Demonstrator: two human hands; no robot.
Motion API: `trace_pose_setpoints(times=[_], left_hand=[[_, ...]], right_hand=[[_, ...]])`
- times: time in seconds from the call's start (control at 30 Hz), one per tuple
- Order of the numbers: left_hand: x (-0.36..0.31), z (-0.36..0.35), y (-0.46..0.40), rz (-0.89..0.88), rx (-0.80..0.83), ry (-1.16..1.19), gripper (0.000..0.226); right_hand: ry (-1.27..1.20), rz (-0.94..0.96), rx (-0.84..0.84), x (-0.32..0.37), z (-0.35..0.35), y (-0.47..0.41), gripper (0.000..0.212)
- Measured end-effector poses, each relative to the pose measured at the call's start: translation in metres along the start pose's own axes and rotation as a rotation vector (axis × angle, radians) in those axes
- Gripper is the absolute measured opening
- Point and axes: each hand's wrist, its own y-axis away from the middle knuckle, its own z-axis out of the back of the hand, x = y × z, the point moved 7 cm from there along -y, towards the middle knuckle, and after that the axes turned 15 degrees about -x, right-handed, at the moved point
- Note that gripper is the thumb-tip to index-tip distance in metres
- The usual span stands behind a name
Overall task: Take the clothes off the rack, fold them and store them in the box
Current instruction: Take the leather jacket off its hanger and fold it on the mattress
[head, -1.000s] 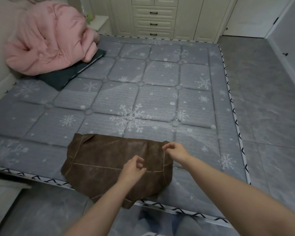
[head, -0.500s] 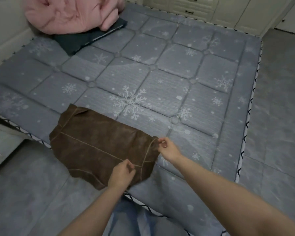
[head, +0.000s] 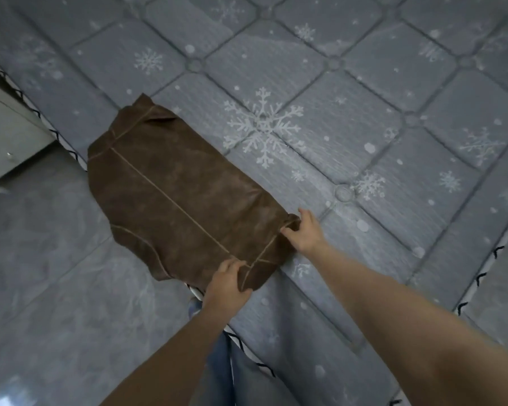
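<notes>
A folded brown garment with tan seams lies across the edge of the grey snowflake mattress, part of it hanging over the side. My left hand pinches its near corner at the seam. My right hand grips the garment's right edge, fingers curled over a fold of fabric. No rack or box is in view.
A pale cabinet with a small knob stands at the left, beside the mattress edge. Grey tiled floor spreads below the bed on the left. My jeans-clad leg shows under my left arm.
The view has tilted down and swung left, so the pink duvet and drawers are gone from sight. Both hands have kept hold of the garment's right end, which now hangs farther over the mattress edge.
</notes>
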Motion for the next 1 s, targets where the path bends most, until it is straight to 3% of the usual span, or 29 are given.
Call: trace_pose_setpoints(times=[0.17,0.3,0.4,0.53,0.67,0.83,1.0], left_hand=[[0.016,-0.035,-0.011,0.099,0.017,-0.149,0.109],[0.025,-0.066,-0.020,0.152,0.057,-0.244,0.122],[0.032,-0.079,-0.025,0.145,-0.012,-0.377,0.119],[0.031,-0.084,-0.029,0.092,-0.110,-0.536,0.108],[0.030,-0.090,-0.033,0.056,-0.065,-0.654,0.096],[0.027,-0.071,-0.040,-0.038,-0.112,-0.636,0.083],[0.038,-0.043,-0.036,-0.011,-0.100,-0.325,0.076]], right_hand=[[-0.067,-0.091,0.017,-0.021,-0.034,-0.038,0.099],[-0.103,-0.133,0.063,-0.043,-0.055,-0.047,0.104],[-0.108,-0.179,0.013,-0.060,-0.064,-0.050,0.106],[-0.125,-0.266,-0.019,-0.071,-0.068,-0.052,0.069],[-0.184,-0.234,-0.035,-0.073,-0.071,-0.057,0.077],[-0.276,-0.229,-0.044,-0.052,-0.061,-0.037,0.039],[-0.286,-0.144,-0.126,-0.006,-0.044,-0.008,0.043]])
